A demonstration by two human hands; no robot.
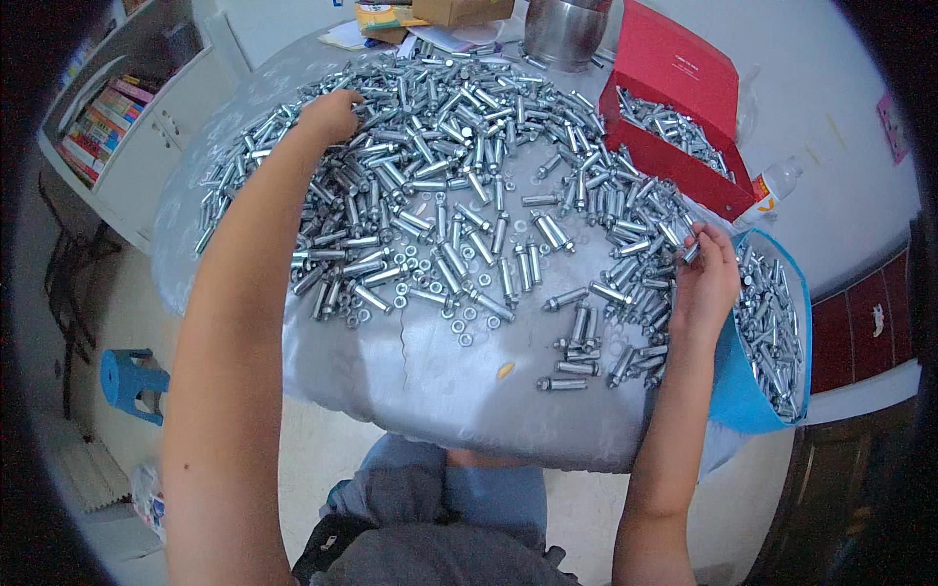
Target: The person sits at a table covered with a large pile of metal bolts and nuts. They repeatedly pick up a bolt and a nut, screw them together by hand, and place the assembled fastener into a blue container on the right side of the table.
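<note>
A wide heap of silver expansion bolts (pixel 430 186), metal sleeves with nuts on their ends, covers much of the table. My left hand (pixel 330 117) reaches over the heap's far left part, its fingers curled down among the bolts; what they grip, if anything, is hidden. At the right edge of the table my right hand (pixel 707 278) has its fingers closed on an expansion bolt (pixel 691 253), beside a blue bag (pixel 735 391) full of more bolts. Loose nuts and washers (pixel 467 327) are scattered along the heap's near side.
An open red box (pixel 630 161) with bolts inside stands at the far right, near a plastic bottle (pixel 780 178). Behind the heap are a metal pot (pixel 567 34) and a cardboard box (pixel 464 10). A blue stool (pixel 135 383) stands on the floor at left.
</note>
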